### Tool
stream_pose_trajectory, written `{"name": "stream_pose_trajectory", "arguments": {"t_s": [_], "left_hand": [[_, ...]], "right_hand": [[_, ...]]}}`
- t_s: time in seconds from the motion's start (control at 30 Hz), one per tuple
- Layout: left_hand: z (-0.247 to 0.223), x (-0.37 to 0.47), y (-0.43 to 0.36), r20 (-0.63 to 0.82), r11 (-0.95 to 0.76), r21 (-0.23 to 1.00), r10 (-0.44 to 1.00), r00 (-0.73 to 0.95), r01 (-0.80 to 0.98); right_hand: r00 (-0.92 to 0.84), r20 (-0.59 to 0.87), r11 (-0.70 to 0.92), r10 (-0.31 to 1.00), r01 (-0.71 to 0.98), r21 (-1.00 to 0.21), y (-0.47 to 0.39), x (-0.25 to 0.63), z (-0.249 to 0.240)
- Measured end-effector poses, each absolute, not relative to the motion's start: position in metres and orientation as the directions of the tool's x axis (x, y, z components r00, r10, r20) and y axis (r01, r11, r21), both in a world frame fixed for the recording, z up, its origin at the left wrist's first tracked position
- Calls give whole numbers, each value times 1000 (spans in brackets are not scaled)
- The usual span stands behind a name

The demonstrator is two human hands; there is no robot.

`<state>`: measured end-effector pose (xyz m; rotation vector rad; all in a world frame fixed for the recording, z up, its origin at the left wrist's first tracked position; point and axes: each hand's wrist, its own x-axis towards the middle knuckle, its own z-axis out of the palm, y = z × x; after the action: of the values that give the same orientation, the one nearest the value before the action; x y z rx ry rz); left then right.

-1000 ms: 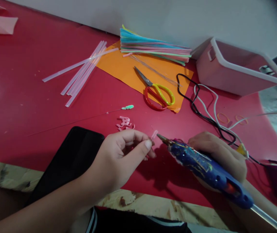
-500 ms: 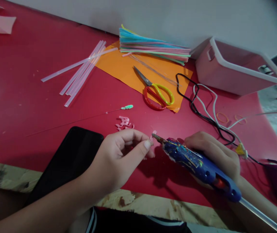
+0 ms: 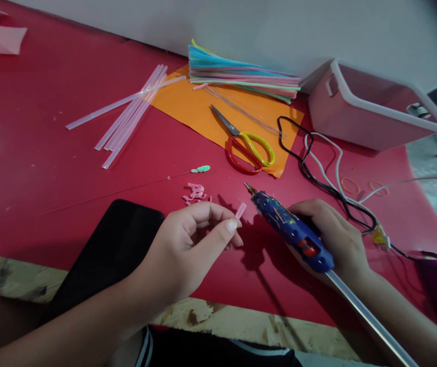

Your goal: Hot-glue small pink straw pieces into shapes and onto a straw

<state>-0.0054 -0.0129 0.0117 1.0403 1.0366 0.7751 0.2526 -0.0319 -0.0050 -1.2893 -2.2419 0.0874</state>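
Observation:
Between thumb and forefinger, my left hand [image 3: 199,244] pinches a short pink strip [image 3: 240,210] whose end sticks up past the fingertips. My right hand [image 3: 333,234] grips a blue hot glue gun [image 3: 290,219], its nozzle pointing up and left, just above and apart from the strip. A clear glue stick [image 3: 367,313] protrudes from the gun's rear. Small pink curled scraps [image 3: 195,192] lie beyond my left hand. Near them rests a thin wire with a green fuzzy tip [image 3: 202,168].
Scissors [image 3: 247,145] lie on orange paper [image 3: 187,109] beside a bundle of pipe cleaners [image 3: 241,74]. Glue sticks [image 3: 134,112] lie left. A black phone [image 3: 114,244] is by my left forearm. Cables [image 3: 329,188] run right, before a pink bin [image 3: 356,114].
The glue gun's nozzle has moved up and away from the pink strip, and the gun has tilted more steeply. My left hand has stayed nearly still.

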Motion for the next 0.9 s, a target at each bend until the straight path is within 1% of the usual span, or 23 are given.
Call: {"name": "stream_pose_trajectory", "arguments": {"t_s": [0.13,0.23,0.33,0.43,0.5,0.57,0.63,0.7,0.73,0.77,0.83,0.9], "left_hand": [[10,-5,-13,-296,322,946,896,330,-26],[10,-6,-15,-266,277,961,911,314,11],[9,-8,-19,-235,212,971,924,302,108],[9,-7,-24,-184,104,964,924,334,245],[10,-6,-25,-138,16,951,916,377,308],[11,-5,-25,-93,-59,940,903,419,335],[12,-4,-24,-37,-141,924,893,449,356],[14,-3,-23,20,-224,896,882,470,383],[14,-3,-23,45,-258,882,878,476,394],[14,-3,-24,61,-282,871,875,481,403],[13,-4,-25,75,-297,861,876,476,412],[11,-4,-27,79,-294,859,884,460,419]], "right_hand": [[-378,421,512,825,816,-270,-30,254,-10],[-277,466,448,840,839,-309,-35,254,-12],[-83,495,329,865,839,-434,-38,249,-11],[49,447,258,893,758,-599,-39,240,-5],[98,370,203,924,692,-692,-39,235,-1],[126,287,149,950,625,-766,-41,232,0],[106,251,143,962,587,-797,-43,231,-1],[22,262,191,965,626,-756,-42,235,-4],[-17,281,218,959,677,-703,-41,238,-5],[-93,287,261,953,730,-631,-39,242,-7],[-218,285,331,933,832,-445,-34,249,-9],[-295,240,363,925,874,-324,-29,255,-9]]}}
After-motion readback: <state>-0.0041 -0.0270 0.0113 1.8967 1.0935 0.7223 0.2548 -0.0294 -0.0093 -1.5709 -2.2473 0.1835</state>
